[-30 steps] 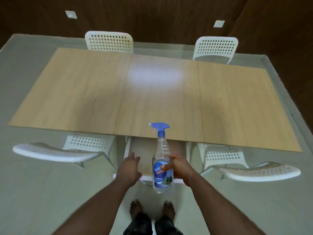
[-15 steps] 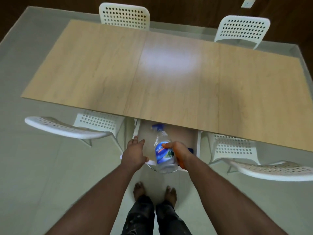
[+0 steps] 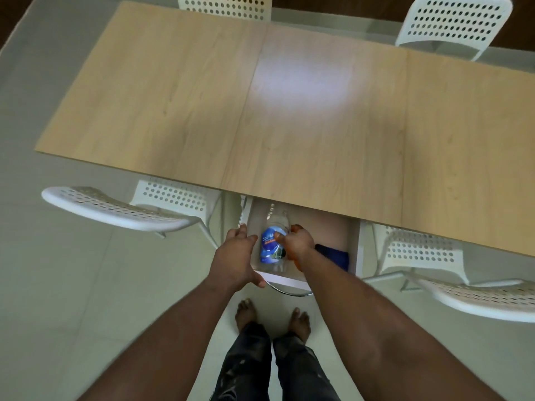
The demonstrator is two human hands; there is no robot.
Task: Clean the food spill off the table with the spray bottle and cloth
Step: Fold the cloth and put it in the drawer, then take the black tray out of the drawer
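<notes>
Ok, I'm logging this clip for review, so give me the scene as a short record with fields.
setting: wooden table, white chairs around it
drawer: open under the table's near edge
spray bottle: clear, blue label, down inside the drawer
right hand: grips the bottle
left hand: rests on the drawer's front left corner
cloth: a dark blue item lies in the drawer; can't confirm it is the cloth
spill: none visible on the table

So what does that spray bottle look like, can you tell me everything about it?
The spray bottle is clear plastic and looks nearly empty, with a blue label carrying white and orange writing. It lies tilted inside the open white drawer under the wooden table's near edge, its neck pointing in under the tabletop, so its sprayer top is hidden. The right hand grips its body; the left hand rests on the drawer's front corner beside it.
</notes>
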